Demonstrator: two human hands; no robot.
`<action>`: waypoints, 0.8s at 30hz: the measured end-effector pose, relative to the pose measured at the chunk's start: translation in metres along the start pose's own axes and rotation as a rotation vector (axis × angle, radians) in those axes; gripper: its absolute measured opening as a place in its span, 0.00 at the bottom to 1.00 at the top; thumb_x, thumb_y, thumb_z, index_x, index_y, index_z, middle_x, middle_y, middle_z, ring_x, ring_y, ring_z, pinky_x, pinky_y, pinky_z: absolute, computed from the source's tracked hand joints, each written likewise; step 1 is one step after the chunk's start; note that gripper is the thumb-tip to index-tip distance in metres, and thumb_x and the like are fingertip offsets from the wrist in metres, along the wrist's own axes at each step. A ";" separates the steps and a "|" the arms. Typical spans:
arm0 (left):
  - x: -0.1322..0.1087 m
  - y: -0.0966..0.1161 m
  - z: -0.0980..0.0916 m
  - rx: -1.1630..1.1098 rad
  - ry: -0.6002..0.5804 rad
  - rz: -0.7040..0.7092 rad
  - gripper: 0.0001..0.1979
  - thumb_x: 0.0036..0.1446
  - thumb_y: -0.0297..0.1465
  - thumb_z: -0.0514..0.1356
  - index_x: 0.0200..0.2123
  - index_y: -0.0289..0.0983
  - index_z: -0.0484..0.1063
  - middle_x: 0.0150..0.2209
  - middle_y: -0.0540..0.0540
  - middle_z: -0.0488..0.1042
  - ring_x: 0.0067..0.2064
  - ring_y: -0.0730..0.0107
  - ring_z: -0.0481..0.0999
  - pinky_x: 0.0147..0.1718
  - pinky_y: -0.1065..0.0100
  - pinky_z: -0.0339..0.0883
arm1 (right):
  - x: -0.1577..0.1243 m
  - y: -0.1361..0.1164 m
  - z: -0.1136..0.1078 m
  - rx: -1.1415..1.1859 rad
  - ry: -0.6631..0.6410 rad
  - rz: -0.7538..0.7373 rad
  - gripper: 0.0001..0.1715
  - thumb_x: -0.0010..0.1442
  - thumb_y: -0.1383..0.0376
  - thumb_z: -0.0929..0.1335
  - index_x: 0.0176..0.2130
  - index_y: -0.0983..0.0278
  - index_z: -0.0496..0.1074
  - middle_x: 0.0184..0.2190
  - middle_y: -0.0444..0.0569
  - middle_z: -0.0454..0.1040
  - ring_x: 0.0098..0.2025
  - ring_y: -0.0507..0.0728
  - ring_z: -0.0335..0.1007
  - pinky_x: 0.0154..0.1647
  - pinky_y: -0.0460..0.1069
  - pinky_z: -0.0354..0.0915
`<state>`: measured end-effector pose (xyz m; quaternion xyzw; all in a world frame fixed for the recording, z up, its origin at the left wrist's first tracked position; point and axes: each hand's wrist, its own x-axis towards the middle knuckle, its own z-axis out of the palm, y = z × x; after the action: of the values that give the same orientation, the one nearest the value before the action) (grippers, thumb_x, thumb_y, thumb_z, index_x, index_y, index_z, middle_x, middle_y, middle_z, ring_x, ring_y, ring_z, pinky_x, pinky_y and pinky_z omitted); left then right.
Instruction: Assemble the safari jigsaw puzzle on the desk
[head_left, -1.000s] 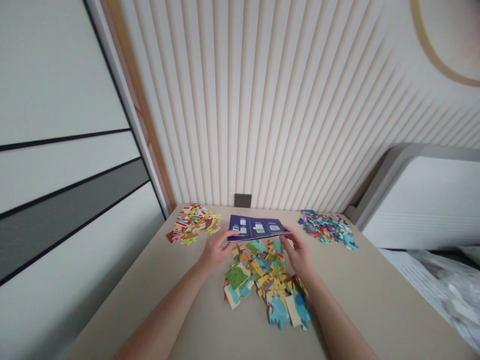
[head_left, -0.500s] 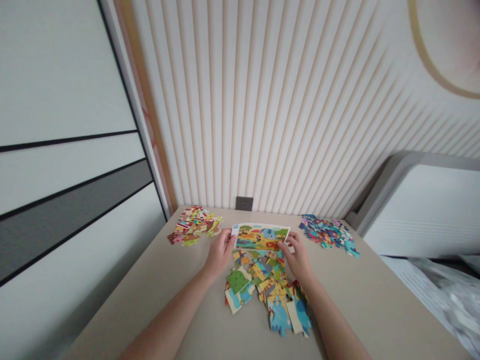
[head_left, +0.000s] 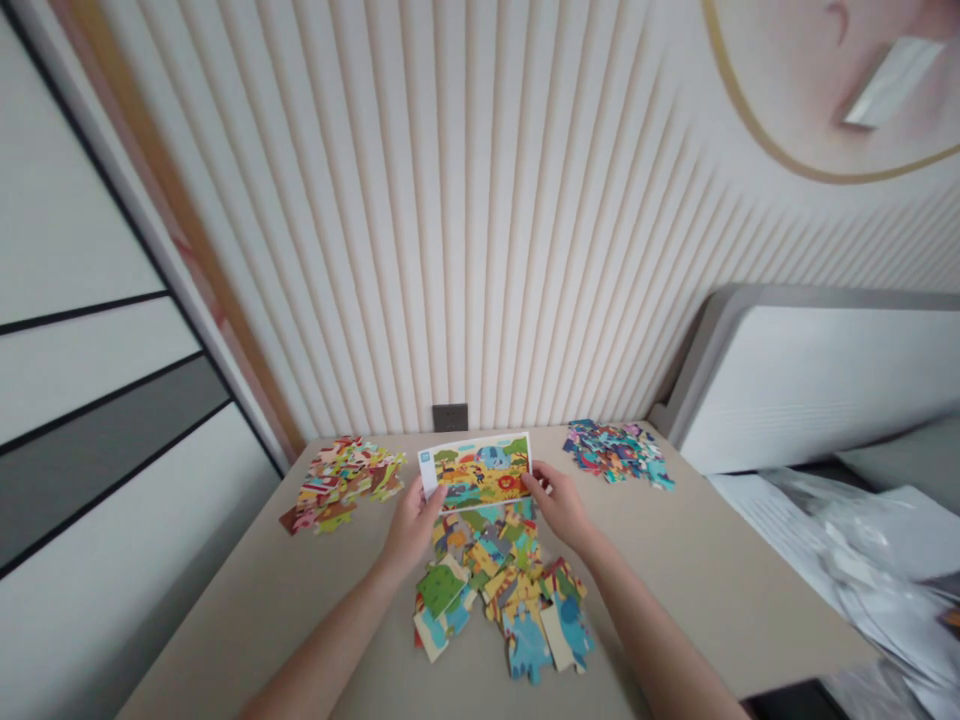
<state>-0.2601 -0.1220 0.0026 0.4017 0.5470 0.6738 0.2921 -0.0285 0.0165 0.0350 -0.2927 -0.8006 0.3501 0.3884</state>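
Observation:
My left hand (head_left: 412, 520) grips the lower left corner of a picture card (head_left: 480, 472), thumb on its front. At the card's right edge my right hand (head_left: 559, 503) pinches it the same way. Printed on the card is a bright scene with a lion, an elephant and trees, and a white strip runs down its left side. The card is held tilted up above a loose pile of jigsaw puzzle pieces (head_left: 487, 590) in green, yellow and blue. Some pieces lie face down or overlap, and the card hides the pile's far end.
Red and yellow puzzle pieces (head_left: 345, 480) lie at the table's far left. Blue and purple pieces (head_left: 619, 452) lie at the far right. Behind the table (head_left: 690, 590) rises a ribbed wall with a dark socket (head_left: 450, 417). A bed headboard (head_left: 817, 380) and plastic wrapping (head_left: 855, 540) are on the right.
The view has turned rightward and tilted a little. Both hands still hold the card, which now stands more upright with its picture facing me more fully. The puzzle piles appear unmoved on the table.

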 end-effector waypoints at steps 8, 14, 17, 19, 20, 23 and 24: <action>0.047 0.014 0.022 0.080 -0.090 -0.051 0.25 0.60 0.47 0.62 0.53 0.38 0.70 0.52 0.41 0.78 0.52 0.54 0.78 0.52 0.57 0.71 | 0.045 0.015 -0.030 -0.118 -0.029 0.008 0.13 0.67 0.58 0.65 0.39 0.62 0.76 0.30 0.45 0.76 0.32 0.53 0.68 0.34 0.46 0.60; 0.092 0.000 0.026 0.221 -0.154 -0.033 0.26 0.60 0.47 0.62 0.54 0.38 0.66 0.50 0.39 0.79 0.49 0.54 0.80 0.49 0.55 0.73 | 0.080 0.047 -0.033 -0.087 -0.042 0.075 0.12 0.65 0.60 0.65 0.38 0.63 0.75 0.30 0.44 0.75 0.33 0.53 0.69 0.36 0.46 0.60; 0.110 -0.019 0.022 0.279 -0.139 -0.033 0.24 0.60 0.46 0.61 0.52 0.38 0.65 0.49 0.39 0.79 0.48 0.54 0.81 0.47 0.55 0.74 | 0.094 0.059 -0.029 -0.114 -0.061 0.093 0.12 0.65 0.60 0.65 0.37 0.63 0.75 0.30 0.44 0.74 0.32 0.53 0.67 0.35 0.46 0.59; 0.122 -0.032 0.019 0.316 -0.120 -0.023 0.23 0.60 0.46 0.60 0.52 0.38 0.65 0.48 0.39 0.79 0.48 0.53 0.81 0.47 0.55 0.74 | 0.103 0.066 -0.025 -0.132 -0.080 0.104 0.12 0.66 0.60 0.64 0.36 0.63 0.74 0.29 0.43 0.73 0.31 0.52 0.65 0.34 0.45 0.58; 0.129 -0.037 0.017 0.338 -0.109 -0.016 0.23 0.60 0.46 0.60 0.51 0.38 0.65 0.48 0.38 0.79 0.47 0.54 0.81 0.47 0.55 0.75 | 0.107 0.070 -0.022 -0.143 -0.090 0.109 0.12 0.66 0.60 0.64 0.36 0.63 0.74 0.29 0.43 0.73 0.31 0.52 0.65 0.33 0.45 0.57; 0.146 -0.048 0.013 0.430 -0.072 0.007 0.23 0.60 0.46 0.59 0.52 0.38 0.65 0.47 0.39 0.80 0.46 0.54 0.81 0.45 0.57 0.75 | 0.120 0.079 -0.015 -0.187 -0.119 0.129 0.12 0.67 0.60 0.64 0.35 0.63 0.72 0.28 0.42 0.72 0.30 0.52 0.63 0.32 0.45 0.55; 0.151 -0.050 0.011 0.470 -0.062 0.010 0.23 0.59 0.45 0.58 0.52 0.38 0.65 0.47 0.39 0.80 0.45 0.55 0.81 0.44 0.58 0.75 | 0.124 0.081 -0.013 -0.206 -0.128 0.137 0.12 0.67 0.60 0.64 0.35 0.63 0.72 0.28 0.42 0.71 0.30 0.52 0.63 0.33 0.45 0.55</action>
<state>-0.3289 0.0208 -0.0116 0.4818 0.6778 0.5167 0.2036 -0.0667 0.1600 0.0284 -0.3622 -0.8334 0.3099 0.2797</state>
